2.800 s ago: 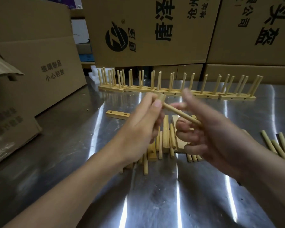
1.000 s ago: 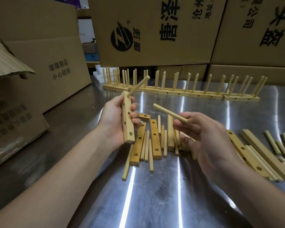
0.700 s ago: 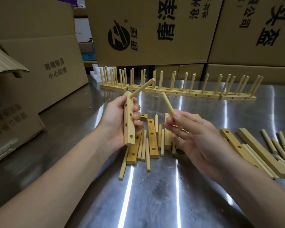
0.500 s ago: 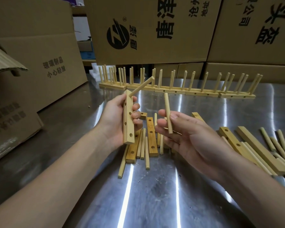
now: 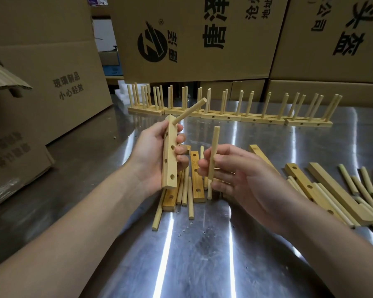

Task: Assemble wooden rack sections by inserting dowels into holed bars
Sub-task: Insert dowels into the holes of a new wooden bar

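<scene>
My left hand [image 5: 154,151] grips a pale holed bar [image 5: 170,155] held nearly upright above the steel table. One dowel [image 5: 190,111] sticks out of the bar's top hole, slanting up to the right; several lower holes show bare. My right hand [image 5: 235,171] pinches a loose dowel [image 5: 213,153] almost upright, a short gap to the right of the bar. Under both hands lies a heap of loose dowels and darker holed bars [image 5: 195,175].
A row of finished rack sections [image 5: 230,117] stands along the back of the steel table [image 5: 202,254]. More bars and dowels [image 5: 332,190] lie at the right. Cardboard boxes [image 5: 52,72] wall in the left and back sides.
The right hand has turned its dowel from slanted to nearly upright and carried it left toward the bar. The left hand keeps the bar with its one dowel in place.
</scene>
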Motion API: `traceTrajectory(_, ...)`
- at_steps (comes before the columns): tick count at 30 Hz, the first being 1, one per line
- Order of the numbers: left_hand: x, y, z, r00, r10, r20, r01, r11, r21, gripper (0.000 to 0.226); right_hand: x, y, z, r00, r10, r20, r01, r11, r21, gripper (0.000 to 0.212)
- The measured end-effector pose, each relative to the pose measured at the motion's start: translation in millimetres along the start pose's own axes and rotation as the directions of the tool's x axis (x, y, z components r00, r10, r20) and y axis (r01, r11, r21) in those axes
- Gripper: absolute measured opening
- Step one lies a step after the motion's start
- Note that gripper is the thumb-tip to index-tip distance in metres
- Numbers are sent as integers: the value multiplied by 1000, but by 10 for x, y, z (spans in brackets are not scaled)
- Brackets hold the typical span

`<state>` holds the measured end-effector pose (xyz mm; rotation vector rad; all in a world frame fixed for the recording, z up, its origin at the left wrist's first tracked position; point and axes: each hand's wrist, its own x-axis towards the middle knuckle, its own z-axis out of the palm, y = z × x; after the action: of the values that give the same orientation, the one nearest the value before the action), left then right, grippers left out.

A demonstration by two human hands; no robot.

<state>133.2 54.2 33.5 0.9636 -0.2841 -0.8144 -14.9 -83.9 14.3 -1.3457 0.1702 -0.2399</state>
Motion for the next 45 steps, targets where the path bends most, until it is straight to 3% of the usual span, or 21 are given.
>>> traceTrajectory(10, 1, 0, -3, 1000, -10, -4, 10, 1000, 2, 30, -38, -1, 7, 994, -76, 82, 88, 983, -161, 26)
traceTrajectory(15, -37, -1, 29, 1000, -11, 26, 11, 1000, 28, 29, -22, 0, 0, 993, -109, 33, 114, 952, -284, 13)
traceTrajectory(20, -102, -18, 104, 996, 4, 91, -18, 988, 155, 36, -47, -22, 7, 958, -279, -62, 201, 812, -548, 24)
traceTrajectory(25, -150, -50, 161, 990, 5, 138, -28, 986, 166, 39, -116, -54, 70, 913, -406, 32, 340, 718, -608, 14)
traceTrajectory(37, -107, -130, 161, 990, 27, 139, -46, 990, 136, 37, -106, -53, 35, 863, -496, 98, 363, 471, -804, 11)
traceTrajectory(39, -107, -158, 158, 987, 47, 152, -72, 984, 165, 36, -112, -80, 28, 867, -488, 105, 362, 471, -804, 12)
traceTrajectory(45, -96, -214, 139, 974, 43, 223, -113, 944, 311, 43, -101, -94, 11, 894, -443, 70, 368, 634, -680, 13)
